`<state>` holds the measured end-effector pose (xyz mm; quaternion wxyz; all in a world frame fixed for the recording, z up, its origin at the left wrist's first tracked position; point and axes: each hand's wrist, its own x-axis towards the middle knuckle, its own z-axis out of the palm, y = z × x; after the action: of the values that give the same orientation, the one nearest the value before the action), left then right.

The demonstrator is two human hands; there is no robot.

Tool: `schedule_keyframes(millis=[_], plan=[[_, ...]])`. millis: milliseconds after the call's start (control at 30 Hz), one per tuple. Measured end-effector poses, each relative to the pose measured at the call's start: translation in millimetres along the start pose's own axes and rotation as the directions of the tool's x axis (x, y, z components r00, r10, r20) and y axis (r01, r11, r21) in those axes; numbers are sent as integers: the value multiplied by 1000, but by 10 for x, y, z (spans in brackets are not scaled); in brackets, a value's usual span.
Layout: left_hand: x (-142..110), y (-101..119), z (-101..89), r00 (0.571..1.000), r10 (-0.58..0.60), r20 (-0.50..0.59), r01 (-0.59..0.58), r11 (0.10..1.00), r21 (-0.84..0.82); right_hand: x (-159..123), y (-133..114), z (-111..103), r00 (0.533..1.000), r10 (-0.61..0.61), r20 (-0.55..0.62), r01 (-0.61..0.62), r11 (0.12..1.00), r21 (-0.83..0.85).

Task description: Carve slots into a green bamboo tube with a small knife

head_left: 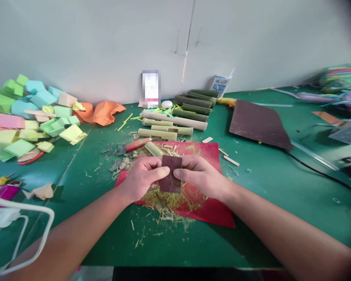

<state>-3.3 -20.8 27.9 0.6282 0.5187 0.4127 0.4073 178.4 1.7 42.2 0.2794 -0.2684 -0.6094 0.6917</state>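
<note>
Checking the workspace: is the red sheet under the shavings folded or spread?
Spread: the red sheet lies out on the green tabletop, its right side extending well past the shavings.

The creased brown sheet [171,183] looks matt; the bamboo tubes [174,120] look smooth, the orange paper [105,113] crumpled.

A flat green table [111,238] bears a rectangular red sheet [206,210] centrally, cylindrical bamboo pieces [175,119] at twelve o'clock, folded pastel paper [19,147] at ten o'clock.
</note>
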Motion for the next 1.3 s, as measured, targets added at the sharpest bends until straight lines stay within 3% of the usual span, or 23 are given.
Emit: schedule_keyframes(millis=[233,400,500,733,967,1100,1300], plan=[[-11,-4,39,998,40,-44,-40,999,15,-5,-18,50,999,-15,-48,14,1000,-27],[-13,12,38,985,152,-76,-141,981,133,-1,-45,90,998,-59,-16,59,998,-14],[-17,26,31,988,140,-72,-125,976,179,6,-50,100,997,-77,7,77,997,-21],[-30,26,36,999,44,-23,-41,992,117,21,-26,97,997,-64,47,63,998,26],[-6,41,24,993,118,29,-119,992,47,16,-53,107,998,-64,10,64,996,62],[6,70,16,977,212,-19,-208,969,136,38,-34,69,997,-34,-75,35,999,13],[28,58,6,952,219,-212,-173,961,216,38,-19,-1,982,-26,-189,-3,988,-152]])
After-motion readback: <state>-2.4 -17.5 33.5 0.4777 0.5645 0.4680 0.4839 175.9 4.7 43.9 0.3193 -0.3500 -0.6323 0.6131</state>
